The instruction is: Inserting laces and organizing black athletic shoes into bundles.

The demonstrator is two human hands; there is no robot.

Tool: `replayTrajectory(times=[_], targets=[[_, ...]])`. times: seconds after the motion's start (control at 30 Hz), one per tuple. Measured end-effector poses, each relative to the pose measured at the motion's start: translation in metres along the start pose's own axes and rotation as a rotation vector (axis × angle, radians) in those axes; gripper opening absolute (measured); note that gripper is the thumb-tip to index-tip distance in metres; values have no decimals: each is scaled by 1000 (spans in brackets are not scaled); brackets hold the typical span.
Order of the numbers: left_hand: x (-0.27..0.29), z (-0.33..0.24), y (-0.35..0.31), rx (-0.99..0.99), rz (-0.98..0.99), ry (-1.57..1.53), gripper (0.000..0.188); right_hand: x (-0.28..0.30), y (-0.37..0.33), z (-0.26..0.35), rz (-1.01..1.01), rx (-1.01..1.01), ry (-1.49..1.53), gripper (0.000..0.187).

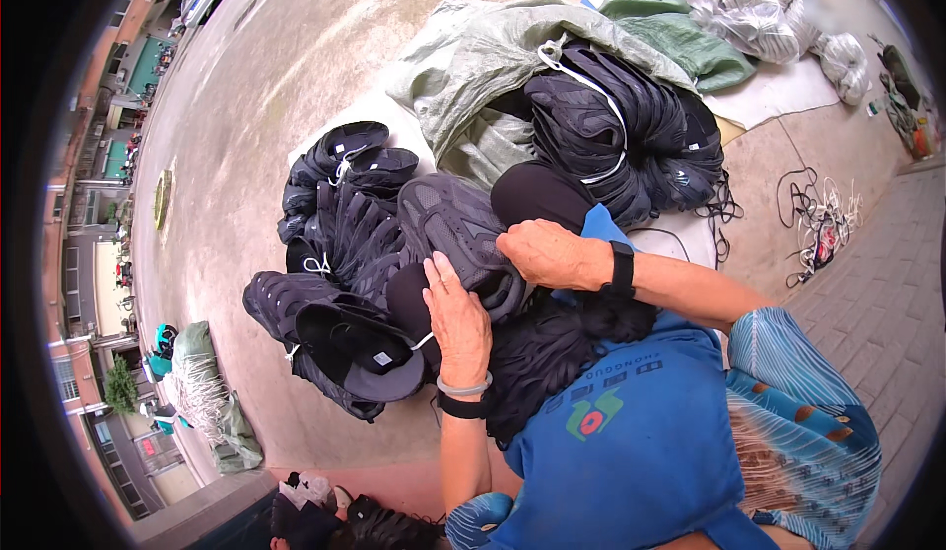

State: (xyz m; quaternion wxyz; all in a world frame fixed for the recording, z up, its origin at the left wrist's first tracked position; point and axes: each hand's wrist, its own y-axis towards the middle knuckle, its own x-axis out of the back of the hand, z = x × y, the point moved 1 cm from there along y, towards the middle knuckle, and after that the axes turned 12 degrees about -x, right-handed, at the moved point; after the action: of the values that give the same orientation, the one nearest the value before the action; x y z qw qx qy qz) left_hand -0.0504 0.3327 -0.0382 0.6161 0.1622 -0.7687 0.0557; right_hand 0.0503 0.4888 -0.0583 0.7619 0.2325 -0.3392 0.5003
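Observation:
A dark grey shoe upper (448,217) with mesh panels lies in front of me, between my hands. Along its near left side my left hand (457,315) is closed on it, fingers stretched together over the surface and thumb hidden. My right hand (554,254) is curled into a pinch at the upper's right edge; what its fingertips hold is hidden. A bunch of black shoelaces (532,368) lies across my lap on the blue apron (631,442). Left of my hands are stacked dark uppers (345,230), tied in bundles with white cord.
A larger tied bundle of black uppers (621,126) sits ahead in a pale woven sack (463,67). Green sacking (680,33) and silvery wrapped bundles (754,13) lie farther right. Loose laces (823,225) tangle on the ground at right. A sack with white strands (202,392) stands far left.

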Motion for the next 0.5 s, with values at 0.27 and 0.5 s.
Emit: replayTrajectory(times=[0.27, 0.5], targets=[[6, -1, 1, 35, 46, -41, 62, -6, 8, 13, -59, -25, -6, 52], [16, -10, -8, 2, -140, -86, 46, -3, 8, 4, -14, 2, 40, 49]])
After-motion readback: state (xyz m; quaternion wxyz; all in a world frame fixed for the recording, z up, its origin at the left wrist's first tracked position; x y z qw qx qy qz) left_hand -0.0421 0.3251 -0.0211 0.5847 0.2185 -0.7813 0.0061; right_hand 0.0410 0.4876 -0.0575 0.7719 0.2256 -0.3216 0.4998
